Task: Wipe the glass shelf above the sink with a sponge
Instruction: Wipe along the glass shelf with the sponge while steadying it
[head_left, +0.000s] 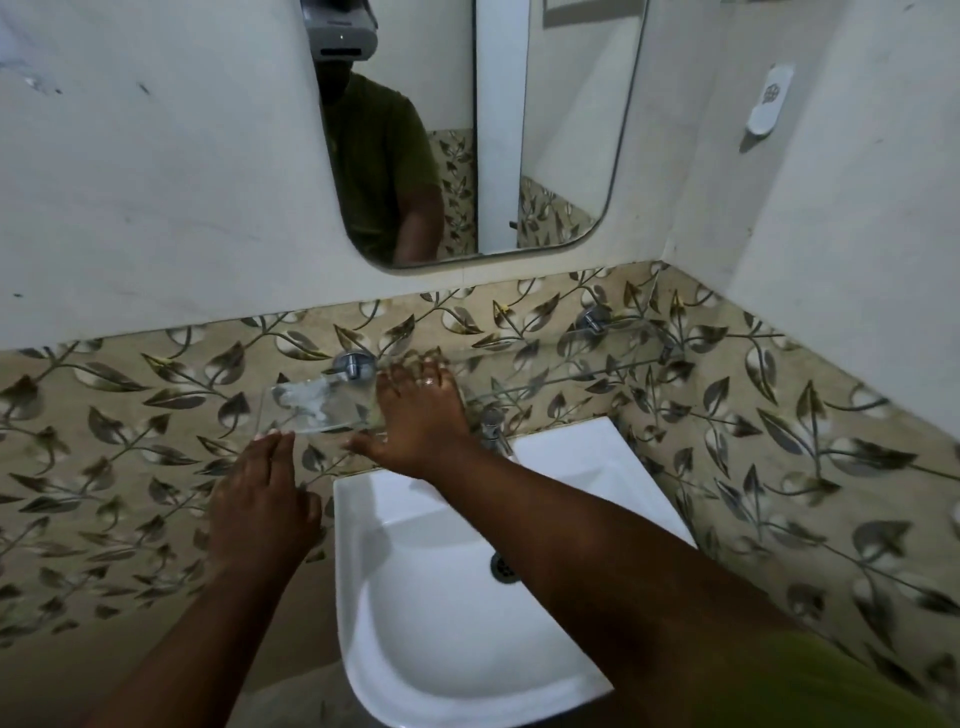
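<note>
The glass shelf (545, 371) runs along the leaf-patterned tiles above the white sink (467, 613), held by two chrome brackets. Its left end carries white soapy smears (306, 400). My right hand (415, 415) lies flat on the shelf just right of the smears, fingers spread toward the wall. It presses on a sponge (371, 415), of which only a dull greenish edge shows beside the thumb. My left hand (260, 509) is lower and to the left, its fingertips touching the shelf's front left corner, holding nothing.
A chrome tap (493, 431) stands under the shelf at the sink's back edge, close to my right wrist. A mirror (561, 156) hangs above and reflects a person in a green shirt. A white holder (769, 104) is fixed to the right wall.
</note>
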